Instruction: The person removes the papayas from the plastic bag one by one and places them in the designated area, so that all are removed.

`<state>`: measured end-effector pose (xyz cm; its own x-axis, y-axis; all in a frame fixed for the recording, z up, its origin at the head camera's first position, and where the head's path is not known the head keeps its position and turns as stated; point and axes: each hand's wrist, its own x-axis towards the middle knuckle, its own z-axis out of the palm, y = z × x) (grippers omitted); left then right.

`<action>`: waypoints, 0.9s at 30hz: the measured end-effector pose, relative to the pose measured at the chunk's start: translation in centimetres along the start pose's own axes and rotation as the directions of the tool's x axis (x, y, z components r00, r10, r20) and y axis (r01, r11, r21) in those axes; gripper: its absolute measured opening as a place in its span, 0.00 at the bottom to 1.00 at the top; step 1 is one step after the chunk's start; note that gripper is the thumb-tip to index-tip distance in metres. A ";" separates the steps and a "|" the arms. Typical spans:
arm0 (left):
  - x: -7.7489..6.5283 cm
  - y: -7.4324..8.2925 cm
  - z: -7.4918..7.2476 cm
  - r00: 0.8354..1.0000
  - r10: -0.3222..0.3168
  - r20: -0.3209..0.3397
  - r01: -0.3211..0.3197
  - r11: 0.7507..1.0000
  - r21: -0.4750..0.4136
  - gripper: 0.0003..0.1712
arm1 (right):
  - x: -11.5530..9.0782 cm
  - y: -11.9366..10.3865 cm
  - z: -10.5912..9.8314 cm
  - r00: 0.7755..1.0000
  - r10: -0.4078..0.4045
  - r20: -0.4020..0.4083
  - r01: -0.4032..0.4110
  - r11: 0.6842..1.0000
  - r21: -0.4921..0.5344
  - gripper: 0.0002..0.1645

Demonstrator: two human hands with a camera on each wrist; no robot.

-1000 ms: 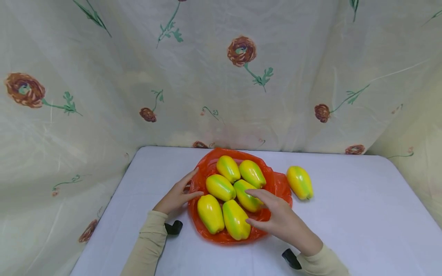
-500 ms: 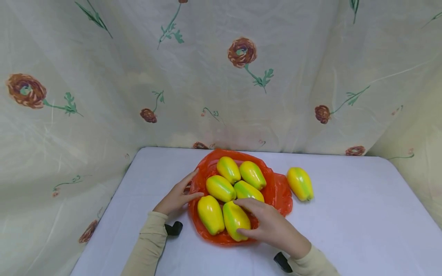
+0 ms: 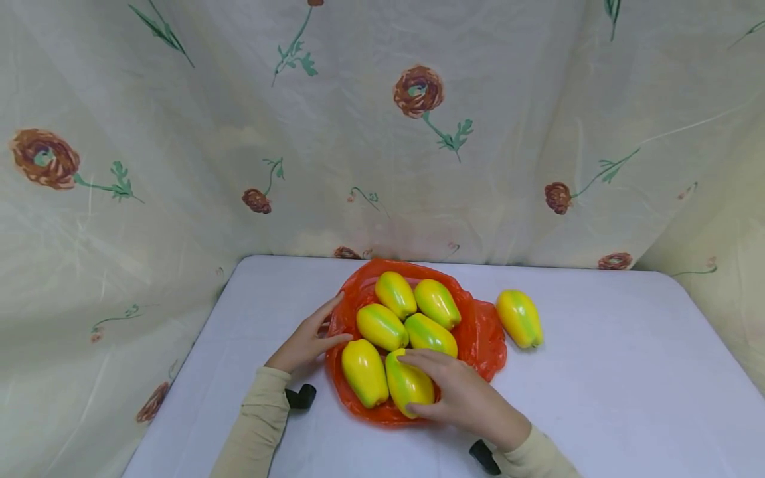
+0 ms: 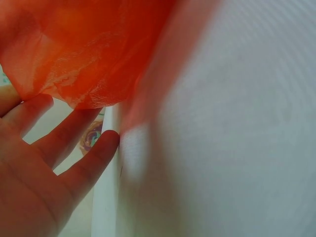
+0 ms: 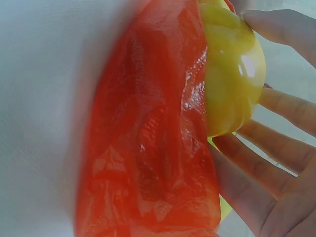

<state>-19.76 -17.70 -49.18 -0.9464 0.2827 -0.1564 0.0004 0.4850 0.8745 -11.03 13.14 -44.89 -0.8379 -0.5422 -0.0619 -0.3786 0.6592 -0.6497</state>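
In the head view, a red plastic bag (image 3: 487, 338) lies spread open on the table with several yellow-green papayas in it. My right hand (image 3: 457, 392) spans the front right papaya (image 3: 408, 383), thumb at its near end and fingertips at its far end. The right wrist view shows the thumb and fingers around this glossy papaya (image 5: 232, 69), the bag's wall (image 5: 153, 123) beside it. My left hand (image 3: 307, 340) rests at the bag's left rim, fingers spread. Up close, those fingertips (image 4: 106, 143) lie along the red film (image 4: 84, 59).
One more papaya (image 3: 518, 318) lies outside the bag, just to its right. The white-covered table (image 3: 609, 372) ends at the back against a flowered curtain (image 3: 335, 133). Black wrist mounts (image 3: 301, 396) stick out from under both sleeves.
My right hand has moved left and toward me, from over the middle papayas to around the front right one. The left hand and the bag have stayed put.
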 end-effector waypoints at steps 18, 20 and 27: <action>0.0 0.0 0.1 1.000 -0.013 -0.002 0.013 1.000 -0.010 0.50 | 0.1 0.2 0.7 1.000 -0.005 0.004 0.005 1.000 -0.013 0.37; 0.1 -0.1 0.1 1.000 -0.018 -0.003 0.018 1.000 -0.014 0.50 | 0.1 0.3 0.8 1.000 -0.005 0.006 0.005 1.000 -0.008 0.37; 0.1 -0.2 0.1 1.000 -0.008 -0.005 0.008 1.000 -0.012 0.50 | 0.1 0.3 0.8 1.000 -0.007 0.014 0.007 1.000 0.002 0.37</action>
<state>-19.87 -17.67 -49.37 -0.9478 0.2751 -0.1610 -0.0107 0.4774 0.8786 -10.93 12.91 -45.68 -0.8295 -0.5544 -0.0676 -0.3839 0.6539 -0.6520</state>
